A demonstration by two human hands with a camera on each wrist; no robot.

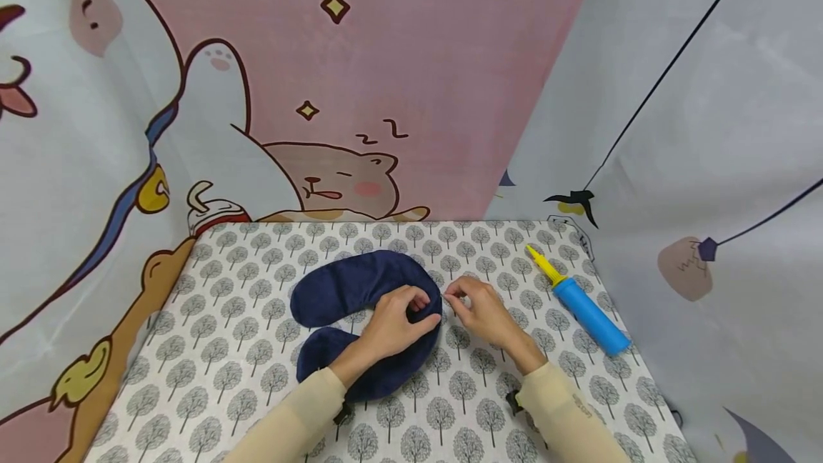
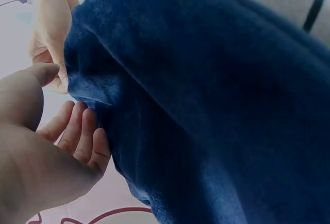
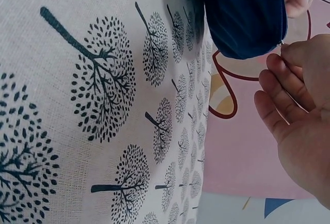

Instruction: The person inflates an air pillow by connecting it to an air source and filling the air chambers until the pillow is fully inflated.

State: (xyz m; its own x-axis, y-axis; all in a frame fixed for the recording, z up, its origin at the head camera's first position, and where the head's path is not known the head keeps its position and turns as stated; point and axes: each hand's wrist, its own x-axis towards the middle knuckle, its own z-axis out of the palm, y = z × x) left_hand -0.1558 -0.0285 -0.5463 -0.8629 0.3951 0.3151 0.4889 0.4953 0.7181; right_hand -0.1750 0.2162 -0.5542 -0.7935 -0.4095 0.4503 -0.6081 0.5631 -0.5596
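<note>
A navy plush U-shaped neck pillow (image 1: 347,284) lies on the table with its opening to the left. My left hand (image 1: 392,324) is over the pillow's right-hand curve. In the left wrist view its loosely bent fingers (image 2: 82,136) rest along the pillow's edge, the thumb standing apart from them. At the outer right edge of the curve, my right hand (image 1: 481,309) pinches a small zipper pull (image 3: 281,43) between thumb and forefinger. The zipper (image 3: 283,15) runs along the pillow's edge in the right wrist view, and the other right fingers are half bent.
A blue hand pump (image 1: 591,314) with a yellow nozzle (image 1: 543,263) lies right of my right hand. The table is covered by a white cloth (image 1: 251,406) printed with grey trees. Printed fabric walls (image 1: 450,77) rise behind it and at both sides.
</note>
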